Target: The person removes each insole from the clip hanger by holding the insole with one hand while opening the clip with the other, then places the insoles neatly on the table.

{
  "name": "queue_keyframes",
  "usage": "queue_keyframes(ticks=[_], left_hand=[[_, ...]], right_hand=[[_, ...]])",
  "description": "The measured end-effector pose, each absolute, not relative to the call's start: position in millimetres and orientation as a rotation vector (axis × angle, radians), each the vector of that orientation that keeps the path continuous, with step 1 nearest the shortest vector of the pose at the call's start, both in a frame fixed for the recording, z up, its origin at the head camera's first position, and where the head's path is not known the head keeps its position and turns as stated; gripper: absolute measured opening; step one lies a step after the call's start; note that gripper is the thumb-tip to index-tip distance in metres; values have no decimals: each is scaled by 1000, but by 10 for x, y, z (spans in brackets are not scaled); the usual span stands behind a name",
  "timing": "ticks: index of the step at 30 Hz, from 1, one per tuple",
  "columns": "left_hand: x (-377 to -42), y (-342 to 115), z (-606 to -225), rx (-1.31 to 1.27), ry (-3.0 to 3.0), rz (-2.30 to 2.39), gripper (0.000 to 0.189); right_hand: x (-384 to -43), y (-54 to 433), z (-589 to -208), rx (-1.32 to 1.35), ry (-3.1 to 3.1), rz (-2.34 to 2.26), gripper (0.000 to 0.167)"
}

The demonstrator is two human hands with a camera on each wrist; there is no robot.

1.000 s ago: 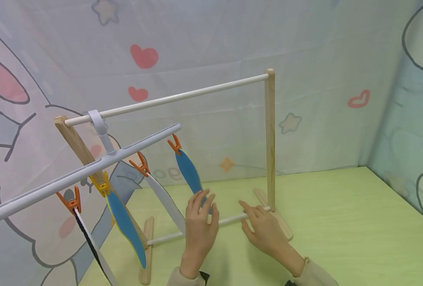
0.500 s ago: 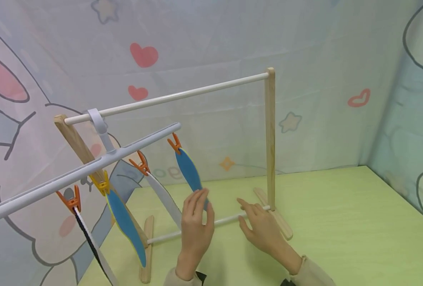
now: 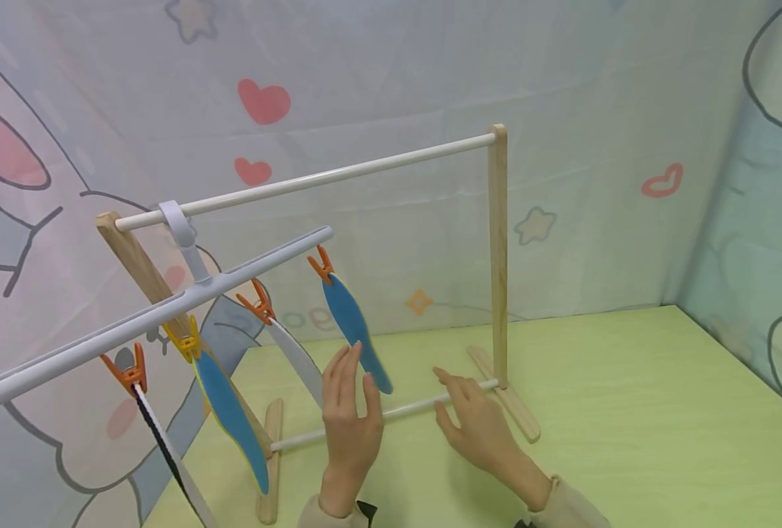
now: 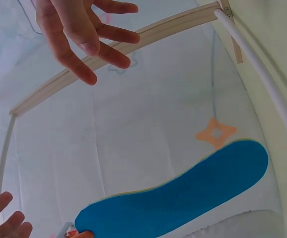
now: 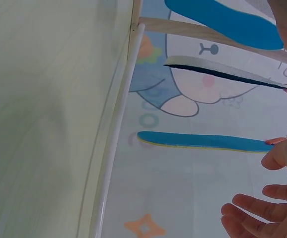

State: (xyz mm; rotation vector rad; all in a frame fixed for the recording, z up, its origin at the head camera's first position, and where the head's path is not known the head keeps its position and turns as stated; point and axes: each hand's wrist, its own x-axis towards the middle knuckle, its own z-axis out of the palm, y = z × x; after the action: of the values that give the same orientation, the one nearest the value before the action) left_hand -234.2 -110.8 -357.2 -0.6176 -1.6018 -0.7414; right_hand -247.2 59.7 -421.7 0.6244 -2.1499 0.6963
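Observation:
A white hanger hooks over the rack's top rod, with several insoles clipped along it. At its far end an orange clip holds a blue insole, seen broadside in the left wrist view. A white insole, a second blue insole and a white-and-black insole hang nearer. My left hand is raised with fingers extended, overlapping the white insole's lower end; contact cannot be told. To its right, my right hand hovers by the lower rod, fingers loosely bent, holding nothing.
The rack has wooden posts, a white top rod, a lower rod and wooden feet. It stands on a green table. A printed cloth backdrop rises behind.
My left hand has shifted left and away from the far blue insole, whose lower end now shows. My right hand has drifted slightly left. The hanger and insoles look still.

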Motion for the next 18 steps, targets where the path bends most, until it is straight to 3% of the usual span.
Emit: queue_keyframes(ticks=[18], left_hand=[[-2377,-1163,-3487,-614,-1404,-672,30]], right_hand=[[-2463,502,-4258,577,-2129,718,48]])
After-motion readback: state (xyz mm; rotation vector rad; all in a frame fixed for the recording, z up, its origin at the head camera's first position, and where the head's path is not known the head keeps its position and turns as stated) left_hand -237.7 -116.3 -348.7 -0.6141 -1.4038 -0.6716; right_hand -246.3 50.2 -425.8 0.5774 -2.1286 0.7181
